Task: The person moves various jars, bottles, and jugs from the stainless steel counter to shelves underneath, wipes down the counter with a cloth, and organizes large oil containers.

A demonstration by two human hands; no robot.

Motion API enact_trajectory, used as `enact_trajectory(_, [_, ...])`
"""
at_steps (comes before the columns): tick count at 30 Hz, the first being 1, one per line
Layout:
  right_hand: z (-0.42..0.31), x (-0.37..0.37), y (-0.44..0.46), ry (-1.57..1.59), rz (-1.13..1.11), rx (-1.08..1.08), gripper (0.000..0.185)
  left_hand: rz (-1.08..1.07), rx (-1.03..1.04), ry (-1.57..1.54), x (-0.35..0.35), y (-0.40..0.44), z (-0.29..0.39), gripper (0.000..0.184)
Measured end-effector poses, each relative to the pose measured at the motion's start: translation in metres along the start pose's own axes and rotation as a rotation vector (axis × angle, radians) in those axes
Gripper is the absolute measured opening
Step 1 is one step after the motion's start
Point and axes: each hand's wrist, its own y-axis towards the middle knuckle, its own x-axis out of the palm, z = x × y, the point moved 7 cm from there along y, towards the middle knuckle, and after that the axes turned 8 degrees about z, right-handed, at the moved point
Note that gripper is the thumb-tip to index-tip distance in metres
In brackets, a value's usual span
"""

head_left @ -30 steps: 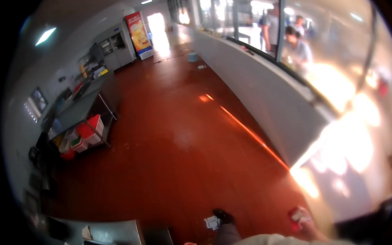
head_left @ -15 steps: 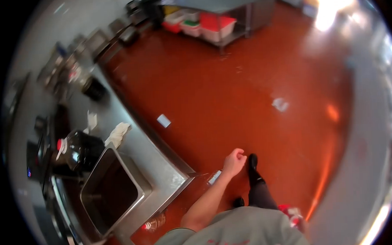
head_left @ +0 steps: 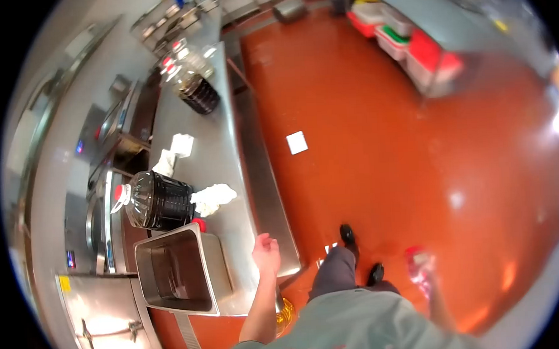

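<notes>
Blurred red-and-clear item (head_left: 414, 259): it is in the right hand (head_left: 427, 263), above the red-brown floor (head_left: 365, 139) and well apart from the bench; its exact kind I cannot tell.
Right hand: closed around this item; blur hides how each finger lies.
Left hand (head_left: 267, 255): the fingers are loosely curled, just beside the long floor-side edge of the bench, toward its near end; whether they close fully, or touch the edge, I cannot tell.
Long stainless-steel bench (head_left: 219, 153): it carries the pan, the bottles and the cloths.
Deep rectangular steel pan (head_left: 218, 264): it occupies the near end of the bench.
Large clear plastic bottle with dark liquid and red cap (head_left: 162, 201): it is just beyond the pan, toward the wall-side edge.
Crumpled white cloth (head_left: 214, 198): beside this bottle, nearer to the floor-side edge.
Flat white square piece (head_left: 182, 145): farther along the bench.
Second bottle with dark liquid (head_left: 199, 95): toward the far end, close to the floor-side edge.
Clear bottle with yellow liquid (head_left: 284, 316): low beside the near end of the bench, partly hidden by the left forearm.
White square sheet (head_left: 297, 142): flat on the floor.
Black shoes (head_left: 348, 235): on the floor, between the two hands.
</notes>
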Motion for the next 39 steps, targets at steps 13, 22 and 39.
enact_trajectory(13, [-0.422, 0.401, 0.057, -0.182, -0.287, -0.413, 0.023, 0.397, -0.109, 0.745, 0.049, 0.306, -0.023, 0.056])
enact_trajectory(22, [-0.551, 0.774, -0.041, -0.428, -0.519, -0.443, 0.038, 0.296, -0.403, 0.665, 0.045, 0.323, 0.001, 0.053])
enact_trajectory(39, [-0.517, 1.378, -0.105, -0.755, -0.869, -0.081, 0.026, 0.088, -0.864, -0.24, 0.251, 0.424, 0.049, 0.016])
